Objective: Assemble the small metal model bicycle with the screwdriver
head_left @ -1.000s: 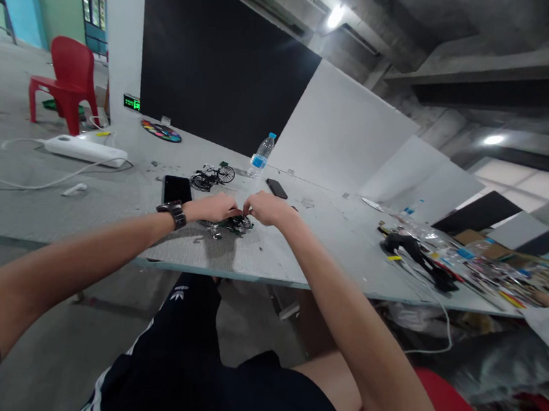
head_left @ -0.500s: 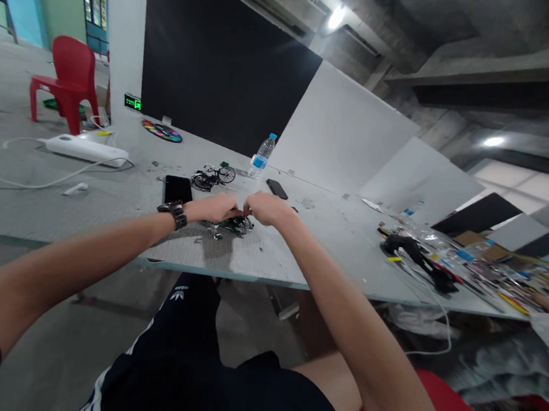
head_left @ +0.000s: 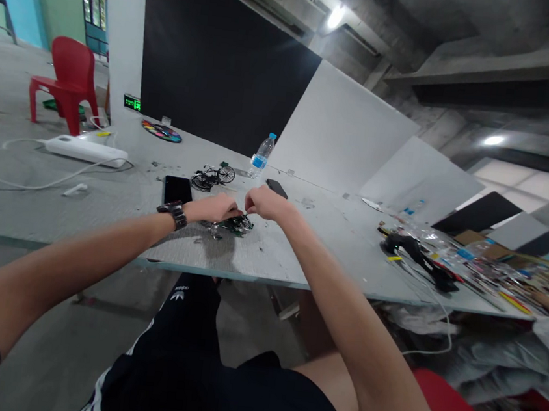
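My left hand (head_left: 215, 208), with a watch on its wrist, is closed on the small dark green and black model bicycle (head_left: 239, 226) near the table's front edge. Close to the bicycle's right end, my right hand (head_left: 261, 202) is pinched; anything between its fingertips is too small to make out. Behind my hands another black model bicycle (head_left: 213, 177) stands on the table. A black phone (head_left: 178, 190) lies beside my left wrist, and a second dark phone (head_left: 277, 188) lies behind my right hand.
A water bottle (head_left: 262, 156) stands at the back by the black panel. On the left are a white power strip (head_left: 87, 150) with cables and a colourful disc (head_left: 161, 131). A black device (head_left: 418, 263) and cluttered tools lie to the right.
My right hand has shifted very slightly, its fingertips a little farther from my left hand. The left hand stays on the bicycle.
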The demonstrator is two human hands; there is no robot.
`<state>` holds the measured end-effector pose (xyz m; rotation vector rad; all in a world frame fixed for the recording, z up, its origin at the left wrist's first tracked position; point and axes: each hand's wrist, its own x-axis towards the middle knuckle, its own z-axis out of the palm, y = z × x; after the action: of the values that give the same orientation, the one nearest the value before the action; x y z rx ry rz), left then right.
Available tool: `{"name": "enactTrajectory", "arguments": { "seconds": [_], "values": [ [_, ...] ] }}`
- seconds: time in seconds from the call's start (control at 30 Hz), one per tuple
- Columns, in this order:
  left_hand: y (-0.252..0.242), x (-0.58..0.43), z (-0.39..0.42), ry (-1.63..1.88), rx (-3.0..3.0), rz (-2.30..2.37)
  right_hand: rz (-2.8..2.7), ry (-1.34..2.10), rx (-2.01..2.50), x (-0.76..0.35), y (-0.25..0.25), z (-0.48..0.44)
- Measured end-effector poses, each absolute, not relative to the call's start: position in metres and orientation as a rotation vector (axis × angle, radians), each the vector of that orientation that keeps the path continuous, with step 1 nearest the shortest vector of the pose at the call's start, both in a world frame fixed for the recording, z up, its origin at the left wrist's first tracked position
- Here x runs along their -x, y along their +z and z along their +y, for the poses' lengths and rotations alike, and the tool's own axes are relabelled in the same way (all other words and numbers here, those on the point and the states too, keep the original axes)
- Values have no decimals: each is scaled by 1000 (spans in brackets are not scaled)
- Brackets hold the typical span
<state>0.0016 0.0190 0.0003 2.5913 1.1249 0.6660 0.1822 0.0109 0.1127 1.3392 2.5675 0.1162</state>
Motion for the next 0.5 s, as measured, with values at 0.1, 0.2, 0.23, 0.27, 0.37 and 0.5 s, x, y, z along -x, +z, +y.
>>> {"name": "enactTrajectory", "arguments": {
  "seconds": [0.1,0.2,0.23,0.27,0.37,0.5],
  "values": [
    [2,-2,17,623,-2574,1159,2624,50,-1321,-186,114,17],
    [7,-3,12,614,-2538,1172,2726,-21,-1334,-192,113,22],
    [8,-3,11,604,-2532,1189,2761,-52,-1339,-194,112,23],
    [10,-4,10,592,-2529,1211,2791,-83,-1346,-196,110,23],
    [13,-5,8,553,-2525,1274,2862,-183,-1383,-201,104,24],
    [15,-7,8,519,-2535,1290,2933,-346,-1435,-209,96,24]
  ]
}}
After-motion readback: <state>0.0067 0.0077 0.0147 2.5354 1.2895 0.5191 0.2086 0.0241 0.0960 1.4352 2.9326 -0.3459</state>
